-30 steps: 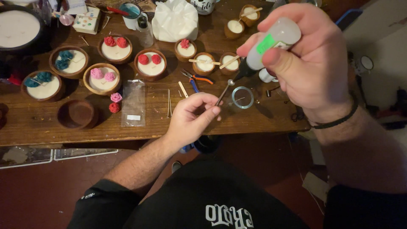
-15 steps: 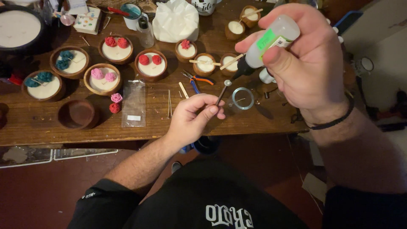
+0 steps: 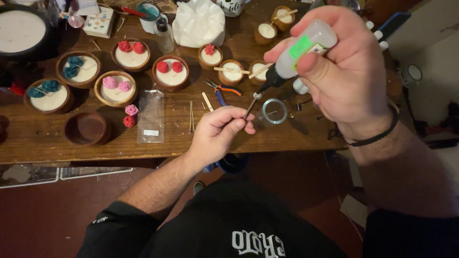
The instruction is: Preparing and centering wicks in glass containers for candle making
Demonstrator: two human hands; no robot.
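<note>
My left hand (image 3: 221, 130) pinches a thin wick (image 3: 250, 107) with a small round metal base at its upper end, held over the front edge of the wooden table (image 3: 48, 143). My right hand (image 3: 346, 76) grips a small clear squeeze bottle (image 3: 299, 50) with a green label, tilted down to the left. Its dark nozzle tip nearly touches the wick's metal base. A black band sits on my right wrist. A round glass ring (image 3: 274, 111) lies on the table just behind the wick.
Several wooden bowls of white wax with red, pink or blue flowers stand across the table, such as one with red flowers (image 3: 170, 72). An empty wooden bowl (image 3: 86, 128), a clear plastic bag (image 3: 150, 117), orange-handled pliers (image 3: 222, 90) and crumpled white tissue (image 3: 198, 21) are also there.
The right hand has tipped the bottle lower, bringing its nozzle closer to the wick's base. The left hand keeps holding the wick in nearly the same place.
</note>
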